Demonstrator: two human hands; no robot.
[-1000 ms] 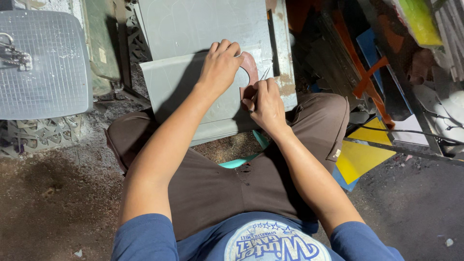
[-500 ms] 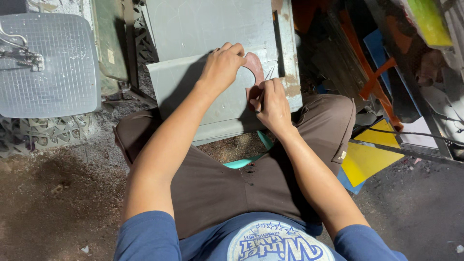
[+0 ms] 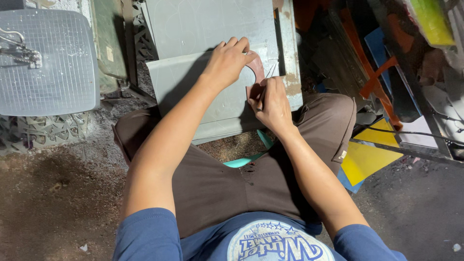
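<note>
1. Two grey sheets dominate the view: a large grey sheet (image 3: pixel 212 24) lying flat at the top, and a smaller grey panel (image 3: pixel 193 92) overlapping it, propped across the person's knees, likely so the work surface sits close and steady.
2. A translucent gridded plastic lid (image 3: pixel 46 63) lies well apart at the left, and yellow sheets (image 3: pixel 369 157) lie near the right knee.
3. The left hand (image 3: pixel 227 60) lies palm-down on the grey panel, fingers together and flattened over a curved template, apparently pinning it so it cannot slide.
4. The right hand (image 3: pixel 270 104) is curled narrowly around a thin marking tool (image 3: pixel 269 71), thumb and fingers pinched, set just beside the template's edge, as if to follow its outline.
5. The reddish-brown template (image 3: pixel 256 72) is thin and flat, with a rounded cut-out edge; it lies on the panel's upper right part, partly hidden under the left fingers.
6. The tool's tip is too small to make out.
</note>
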